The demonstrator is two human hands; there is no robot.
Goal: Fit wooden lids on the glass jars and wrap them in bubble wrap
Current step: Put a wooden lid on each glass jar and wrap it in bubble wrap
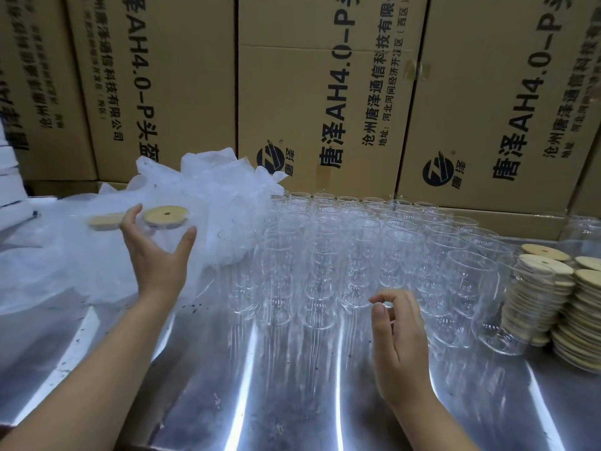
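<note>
My left hand (pixel 156 255) reaches out to the left and holds a clear glass jar just under its round wooden lid (pixel 166 216), thumb on one side and fingers on the other. A second wooden lid (pixel 104 221) shows blurred just left of that hand. Both sit over a heap of bubble wrap (pixel 208 190). My right hand (pixel 396 323) hovers over the metal table (pixel 292 402) in front of several rows of open glass jars (pixel 341 249), its fingers loosely curled and holding nothing. Stacks of wooden lids (pixel 553 288) stand at the right.
A wall of printed cardboard boxes (pixel 325 92) closes off the back of the table. White sheets lie at the far left edge (pixel 9 196). The table's near strip in front of the jars is bare steel with dark specks.
</note>
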